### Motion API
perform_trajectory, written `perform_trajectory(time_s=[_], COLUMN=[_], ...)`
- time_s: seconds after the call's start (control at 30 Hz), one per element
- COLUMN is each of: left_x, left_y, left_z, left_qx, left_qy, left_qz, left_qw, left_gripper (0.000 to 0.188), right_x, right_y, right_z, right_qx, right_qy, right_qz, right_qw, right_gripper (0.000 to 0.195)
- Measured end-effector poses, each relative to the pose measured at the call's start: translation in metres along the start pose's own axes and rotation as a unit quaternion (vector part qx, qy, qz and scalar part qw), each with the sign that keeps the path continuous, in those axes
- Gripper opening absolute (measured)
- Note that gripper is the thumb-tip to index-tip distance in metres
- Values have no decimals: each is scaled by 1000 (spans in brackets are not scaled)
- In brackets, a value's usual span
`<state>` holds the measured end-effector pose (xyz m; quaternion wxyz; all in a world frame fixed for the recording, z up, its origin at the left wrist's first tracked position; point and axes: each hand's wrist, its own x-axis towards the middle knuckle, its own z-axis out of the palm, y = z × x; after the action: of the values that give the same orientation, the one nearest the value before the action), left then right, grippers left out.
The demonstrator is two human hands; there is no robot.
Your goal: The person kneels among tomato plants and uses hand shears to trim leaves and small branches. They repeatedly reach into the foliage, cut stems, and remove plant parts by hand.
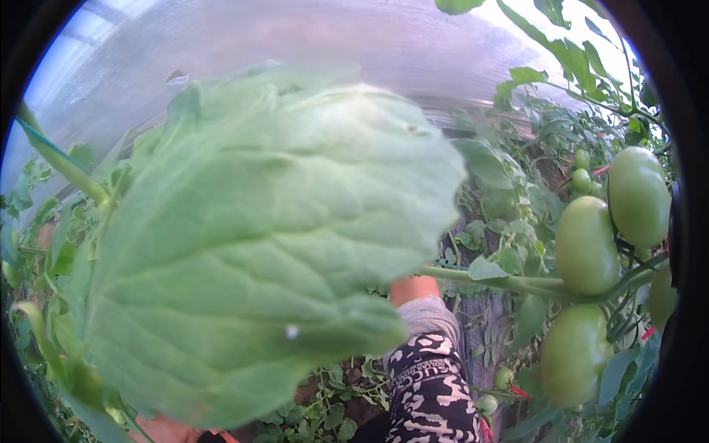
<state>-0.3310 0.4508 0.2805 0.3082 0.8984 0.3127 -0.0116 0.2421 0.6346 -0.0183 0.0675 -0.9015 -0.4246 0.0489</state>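
Observation:
A large tomato leaf (266, 243) fills the middle of the head view, close to the camera. My right hand (414, 289) shows only at the wrist, below a green tomato stem (509, 281); its fingers are behind the leaf. A grey cuff and a black-and-white patterned sleeve (429, 382) cover that forearm. At the bottom left, part of my left hand (166, 429) appears under the leaf's lower edge, its fingers hidden. What either hand touches cannot be seen. Large green tomatoes (587, 245) hang in a cluster on the right.
A thick stem with green twine (66, 160) slants down at the left. Small green tomatoes (503, 378) hang low on the right near red ties. Translucent plastic sheeting (310, 39) rises behind the plants. Low foliage (332, 415) grows over soil at the bottom.

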Motion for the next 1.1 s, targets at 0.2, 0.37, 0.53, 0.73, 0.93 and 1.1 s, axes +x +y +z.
perform_trajectory(time_s=[0.2, 0.37, 0.53, 0.73, 0.93, 1.1], left_x=[-4, 36, 41, 46, 41, 40], left_y=[-23, 51, 66, 83, 92, 89], left_z=[-6, -33, -37, -36, -35, -28], left_qx=[-20, 10, 18, 2, -25, -3], left_qy=[-203, -14, -11, -19, 19, -6], left_qz=[-82, -46, -58, -47, -30, 8], left_qw=[975, 999, 998, 999, 999, 1000], left_gripper=[29, 26, 24, 21, 20, 23], right_x=[-11, 7, 19, -18, -136, -151], right_y=[27, 131, 157, 147, 152, 132], right_z=[-29, -36, -34, -38, -59, -59], right_qx=[226, 81, 79, 287, 383, 143], right_qy=[186, 184, 1, 200, 96, -39], right_qz=[10, 172, 202, 92, -45, 36], right_qw=[956, 964, 976, 932, 918, 988], right_gripper=[24, 44, 40, 31, 41, 108])
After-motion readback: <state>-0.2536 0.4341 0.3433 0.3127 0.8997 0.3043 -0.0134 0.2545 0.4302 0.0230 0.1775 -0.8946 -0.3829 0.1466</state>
